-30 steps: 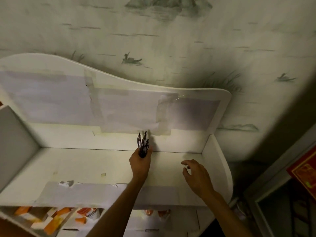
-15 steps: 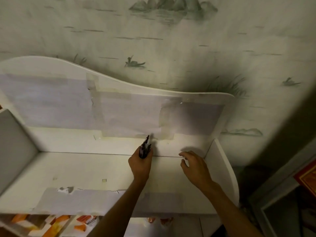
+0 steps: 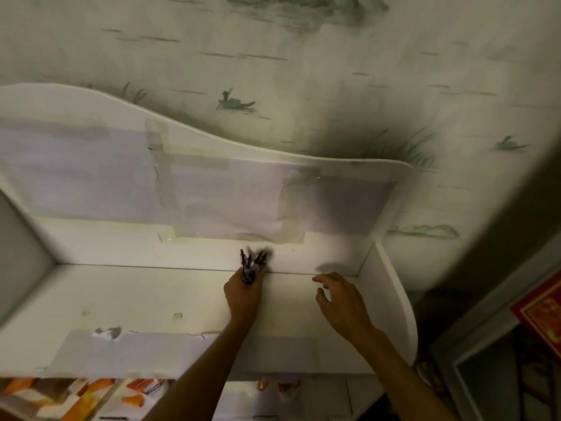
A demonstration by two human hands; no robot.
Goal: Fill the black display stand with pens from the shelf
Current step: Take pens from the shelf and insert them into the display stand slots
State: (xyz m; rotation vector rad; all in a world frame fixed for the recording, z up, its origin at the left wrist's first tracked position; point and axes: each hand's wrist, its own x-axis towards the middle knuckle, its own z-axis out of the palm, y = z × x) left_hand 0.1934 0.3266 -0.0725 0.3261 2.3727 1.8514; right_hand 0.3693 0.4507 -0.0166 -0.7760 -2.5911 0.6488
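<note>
Where the white shelf meets its back panel, a small bunch of dark pens stands up out of the left hand, whose fingers are curled round the lower ends so that the tips fan out above the knuckles, blurred and hard to count. That fist sits on or just above the shelf top near the rear edge; contact cannot be made out. Just to the right, apart from the pens, the right hand hovers over the shelf with its fingers loosely bent and spread, grasping nothing, its shadow falling on the back panel near the corner. Both bare forearms reach up from the lower edge of the view. Pale sheets of paper are fixed over the back panel with strips of clear tape, and another grey strip, torn along its upper edge, covers the shelf's front lip. Below the lip, orange and white packages show in a lower tier. Behind the unit rises wallpaper printed with faint boats, reeds and hills, and a red item sits at the far right
</note>
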